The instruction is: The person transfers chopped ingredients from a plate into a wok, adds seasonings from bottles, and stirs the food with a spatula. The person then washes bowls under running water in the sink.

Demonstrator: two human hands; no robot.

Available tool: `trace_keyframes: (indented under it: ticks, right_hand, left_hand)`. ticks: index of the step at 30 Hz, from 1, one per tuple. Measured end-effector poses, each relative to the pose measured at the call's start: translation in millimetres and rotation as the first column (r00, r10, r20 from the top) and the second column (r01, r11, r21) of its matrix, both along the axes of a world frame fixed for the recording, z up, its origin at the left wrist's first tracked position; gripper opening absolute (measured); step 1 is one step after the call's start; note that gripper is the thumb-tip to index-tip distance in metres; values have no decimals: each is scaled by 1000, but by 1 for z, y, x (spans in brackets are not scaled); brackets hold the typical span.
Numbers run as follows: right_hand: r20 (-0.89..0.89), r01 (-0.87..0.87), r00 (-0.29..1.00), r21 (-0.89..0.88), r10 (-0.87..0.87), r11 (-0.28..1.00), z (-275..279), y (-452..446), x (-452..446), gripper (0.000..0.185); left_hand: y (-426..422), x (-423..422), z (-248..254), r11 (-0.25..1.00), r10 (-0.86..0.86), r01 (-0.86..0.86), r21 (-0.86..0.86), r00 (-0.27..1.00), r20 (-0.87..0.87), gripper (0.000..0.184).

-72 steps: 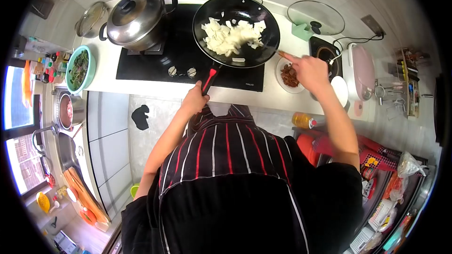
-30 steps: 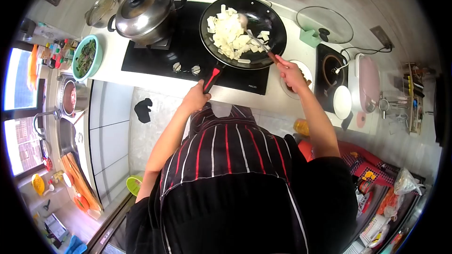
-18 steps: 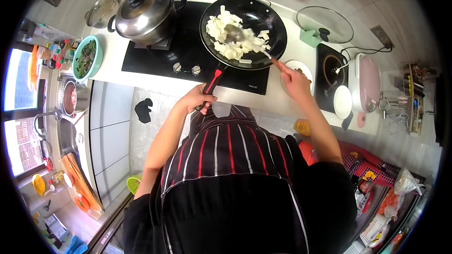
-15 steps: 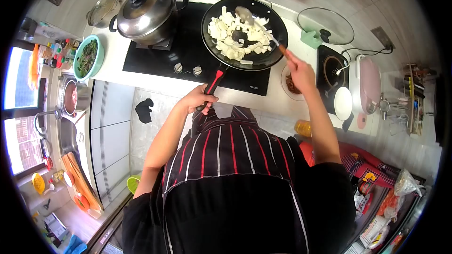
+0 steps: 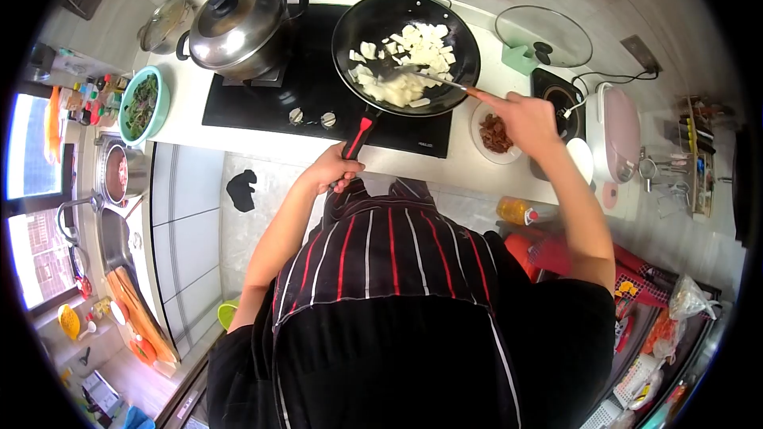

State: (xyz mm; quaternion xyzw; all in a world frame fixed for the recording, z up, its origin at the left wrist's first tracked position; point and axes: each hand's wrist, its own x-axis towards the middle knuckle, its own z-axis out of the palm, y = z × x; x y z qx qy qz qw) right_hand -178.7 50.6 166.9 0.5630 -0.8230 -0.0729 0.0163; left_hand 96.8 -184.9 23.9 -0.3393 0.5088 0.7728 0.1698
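The left hand [image 5: 338, 168] is closed around the black-and-red long handle [image 5: 360, 132] of a round black wok [image 5: 375, 22], which sits over the black glass cooktop [image 5: 258, 107]. The right hand [image 5: 526, 121] grips the brown end of a metal-shafted spatula [image 5: 443, 80], whose blurred head lies among white chopped pieces [image 5: 427, 46] in the wok. Below the right hand, brown pieces [image 5: 496, 135] lie on a round white plate [image 5: 478, 140].
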Motion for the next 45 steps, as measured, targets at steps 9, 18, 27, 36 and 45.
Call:
trace_keyframes:
  ticks: [9, 18, 27, 36, 45]
  right_hand:
    - [-132, 131, 984, 69, -122, 989, 65, 13, 15, 45]
    - [-231, 158, 963, 65, -139, 985, 63, -7, -15, 46]
    - [370, 509, 803, -20, -467, 860, -2, -20, -69, 34]
    - [951, 738, -34, 231, -307, 634, -92, -31, -81, 32]
    - [786, 406, 605, -164, -129, 899, -39, 20, -28, 37]
  left_hand:
    - [2, -2, 12, 1000, 12, -12, -3, 1000, 10, 21]
    - [-2, -1, 5, 1000, -5, 5, -10, 1000, 15, 23]
    - [-2, -1, 7, 1000, 8, -7, -13, 1000, 22, 21]
    - [-2, -1, 7, 1000, -3, 4, -31, 1000, 31, 21]
    - [-3, 0, 5, 999, -14, 15, -38, 1000, 28, 22]
